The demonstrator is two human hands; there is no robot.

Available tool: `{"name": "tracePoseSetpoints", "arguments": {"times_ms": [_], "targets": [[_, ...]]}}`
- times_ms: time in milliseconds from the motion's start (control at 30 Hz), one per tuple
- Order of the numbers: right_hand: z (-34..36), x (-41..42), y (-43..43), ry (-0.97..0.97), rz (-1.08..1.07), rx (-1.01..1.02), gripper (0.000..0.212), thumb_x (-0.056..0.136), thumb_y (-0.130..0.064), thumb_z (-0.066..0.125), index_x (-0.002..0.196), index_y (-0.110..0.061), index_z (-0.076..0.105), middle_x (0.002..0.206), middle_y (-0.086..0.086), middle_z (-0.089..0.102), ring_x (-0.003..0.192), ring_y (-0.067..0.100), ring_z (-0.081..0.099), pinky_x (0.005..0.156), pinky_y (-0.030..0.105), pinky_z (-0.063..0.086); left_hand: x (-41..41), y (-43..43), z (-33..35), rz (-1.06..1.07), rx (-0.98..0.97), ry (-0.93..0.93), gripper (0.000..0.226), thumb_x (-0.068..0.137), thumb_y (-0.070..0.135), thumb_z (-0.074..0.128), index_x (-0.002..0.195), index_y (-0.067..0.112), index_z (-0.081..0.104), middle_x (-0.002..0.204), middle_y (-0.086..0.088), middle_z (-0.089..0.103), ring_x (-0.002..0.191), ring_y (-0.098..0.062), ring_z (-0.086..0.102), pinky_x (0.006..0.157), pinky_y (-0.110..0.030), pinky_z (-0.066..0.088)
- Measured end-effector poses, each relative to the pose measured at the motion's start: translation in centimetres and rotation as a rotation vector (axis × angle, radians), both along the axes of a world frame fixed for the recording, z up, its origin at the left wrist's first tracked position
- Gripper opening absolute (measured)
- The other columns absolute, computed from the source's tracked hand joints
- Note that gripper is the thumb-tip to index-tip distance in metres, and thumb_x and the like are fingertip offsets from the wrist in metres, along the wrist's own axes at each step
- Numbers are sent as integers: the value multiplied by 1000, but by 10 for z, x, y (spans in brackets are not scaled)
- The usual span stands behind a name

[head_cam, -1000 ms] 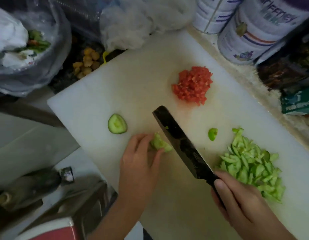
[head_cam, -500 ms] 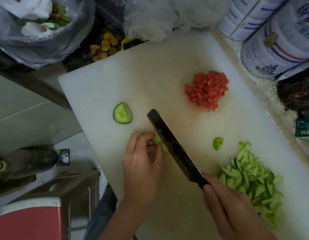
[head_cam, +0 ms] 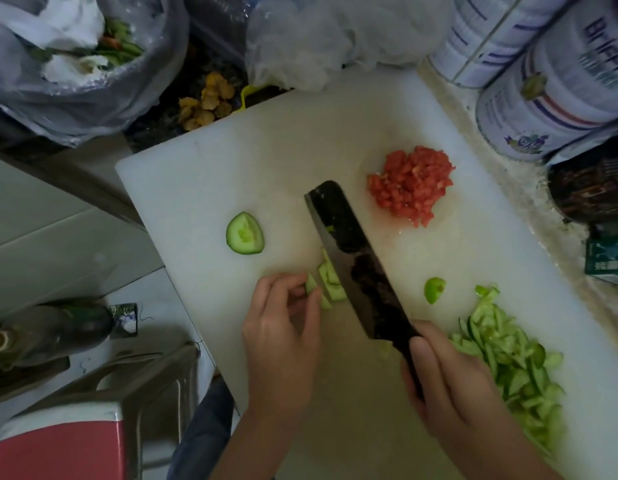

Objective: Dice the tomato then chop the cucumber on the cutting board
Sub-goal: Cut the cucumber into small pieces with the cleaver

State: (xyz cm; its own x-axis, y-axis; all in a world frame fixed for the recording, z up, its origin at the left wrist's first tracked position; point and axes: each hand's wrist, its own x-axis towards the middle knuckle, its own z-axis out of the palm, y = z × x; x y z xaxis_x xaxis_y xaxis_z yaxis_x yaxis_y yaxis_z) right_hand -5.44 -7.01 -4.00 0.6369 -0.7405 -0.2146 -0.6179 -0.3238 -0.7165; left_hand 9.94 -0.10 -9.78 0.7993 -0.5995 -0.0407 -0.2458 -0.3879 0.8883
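i'm looking down on the white cutting board [head_cam: 231, 188], which lies askew on the bench [head_cam: 508, 188]. near the board's middle my left hand [head_cam: 283, 348] has its fingers curled, the tips pinching a short cucumber piece [head_cam: 330, 282] that is already split into a few slices lying side by side. my right hand [head_cam: 453, 393], over the board's near edge, is wrapped tight round the handle of a dark, broad knife [head_cam: 356, 265]. the blade runs on a slant from that hand up toward the board's centre, and its left face sits against the slices — whether the edge has gone through them i cannot tell.

the diced tomato [head_cam: 411, 185] is heaped in a wet red pile on the board's far right part, apart from the blade tip. the chopped cucumber [head_cam: 508, 351] lies in a loose green heap along the board's near right side, just beside my right hand. a rounded cucumber end [head_cam: 244, 233] rests cut face up on the board's left half, and a small green scrap [head_cam: 434, 289] lies between the blade and the heap.

off the board's far right corner stand two tins [head_cam: 550, 98]; past its far left corner slumps a plastic bag [head_cam: 75, 64] holding scraps.
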Motion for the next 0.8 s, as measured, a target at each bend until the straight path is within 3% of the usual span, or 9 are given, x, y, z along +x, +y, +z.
{"name": "tracePoseSetpoints", "arguments": {"times_ms": [100,200,267,367,500,567,633,700,800], "targets": [[12,-11,2,-44,-38,-27,26,94,-56,30,102,-43,51,56,-8,55,42,2,50,46,6,33,2,2,5,-40,58,35,23,86,11,70,106,18,65,101,9,56,91,3,58,81,-17,51],[10,-13,8,-9,-29,-92,17,94,-43,33,100,-50,48,62,-9,57,44,0,51,45,5,33,3,4,10,-111,115,44,34,85,8,71,117,13,63,105,10,52,95,9,55,86,-12,48],[7,-11,15,22,-23,-87,18,95,-51,29,103,-54,45,66,-12,56,47,-1,51,47,8,36,4,3,12,-139,124,35,39,83,6,73,120,12,63,104,11,49,92,16,53,84,-6,46],[-2,-10,27,68,-70,-18,46,84,-77,9,111,-57,40,68,-9,55,56,6,50,53,22,40,5,3,12,-193,149,4,45,81,5,75,123,10,62,105,9,47,91,19,52,84,-12,49],[-1,6,29,153,15,-98,41,97,-58,15,112,-36,47,47,1,45,49,16,44,41,15,19,6,3,11,-211,151,10,49,80,1,75,126,7,60,106,7,45,91,19,51,84,-16,50],[1,12,30,251,53,-190,45,102,-45,15,102,-21,54,41,1,39,47,20,36,30,20,15,8,2,9,-226,165,3,51,80,0,74,128,7,58,106,8,44,89,16,53,84,-11,47],[3,15,32,337,59,-185,53,102,-43,12,95,-16,57,41,0,37,39,18,20,27,16,17,12,1,9,-266,199,-10,56,81,3,74,133,9,55,106,10,41,83,11,54,81,-9,46],[0,15,31,354,38,-134,57,98,-46,10,97,-15,57,44,-3,35,37,18,21,32,12,26,19,-2,12,-358,272,-35,68,81,13,75,142,13,45,109,10,37,82,2,55,80,-15,46],[-3,10,35,271,10,-131,49,98,-49,12,97,-20,52,46,-3,35,40,15,30,34,11,26,32,-14,19,-559,474,-183,87,79,32,75,150,24,25,119,5,29,90,-16,54,71,-28,42]]}}
